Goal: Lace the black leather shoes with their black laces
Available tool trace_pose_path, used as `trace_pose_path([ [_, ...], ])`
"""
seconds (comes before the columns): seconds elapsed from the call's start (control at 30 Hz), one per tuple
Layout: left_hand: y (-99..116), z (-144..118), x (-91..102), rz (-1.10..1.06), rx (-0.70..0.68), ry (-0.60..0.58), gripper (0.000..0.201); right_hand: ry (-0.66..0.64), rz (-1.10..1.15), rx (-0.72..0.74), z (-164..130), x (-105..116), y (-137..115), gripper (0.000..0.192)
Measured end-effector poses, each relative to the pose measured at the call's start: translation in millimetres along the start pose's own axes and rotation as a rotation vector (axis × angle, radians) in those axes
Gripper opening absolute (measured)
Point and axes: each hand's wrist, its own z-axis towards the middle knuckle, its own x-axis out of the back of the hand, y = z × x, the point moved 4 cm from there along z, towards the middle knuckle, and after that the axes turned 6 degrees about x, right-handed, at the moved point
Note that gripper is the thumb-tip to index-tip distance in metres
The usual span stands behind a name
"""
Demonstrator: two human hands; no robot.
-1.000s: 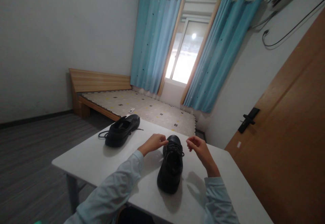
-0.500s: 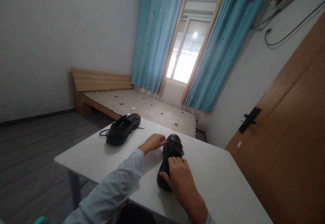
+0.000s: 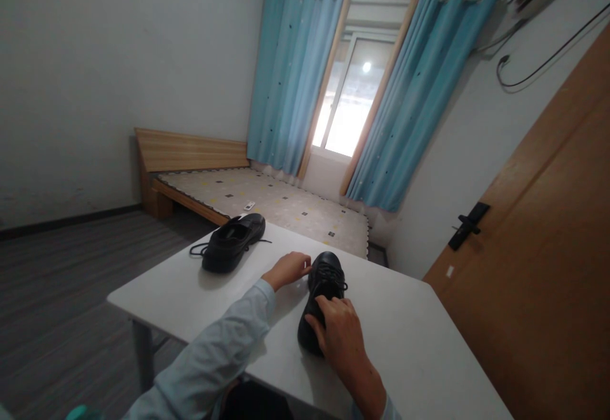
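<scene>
Two black shoes sat on the white table (image 3: 410,331): the right hand (image 3: 339,336) clamped the near shoe (image 3: 320,286) (heel end), the left hand (image 3: 287,269) curled against its laces, the far shoe (image 3: 233,243) untouched.

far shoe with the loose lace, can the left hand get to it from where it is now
Probably yes. The left hand rests beside the near shoe, and only bare table lies between it and the far shoe. Nothing blocks the way.

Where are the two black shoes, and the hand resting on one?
near shoe (image 3: 326,275), head view, laced toe part
far shoe (image 3: 233,251), head view, side
right hand (image 3: 336,334), head view, back of hand
</scene>
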Motion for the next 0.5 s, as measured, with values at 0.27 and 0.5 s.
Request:
trace_pose_path([
  [0.27, 0, -5, 3.8, 0.006, 0.007, -0.014, 0.021, 0.085, 0.106, -0.053, 5, 37, 51, 0.019],
  [0.5, -3, -5, 4.3, 0.012, 0.030, -0.016, 0.021, 0.151, 0.000, -0.148, -1, 61, 113, 0.022],
])
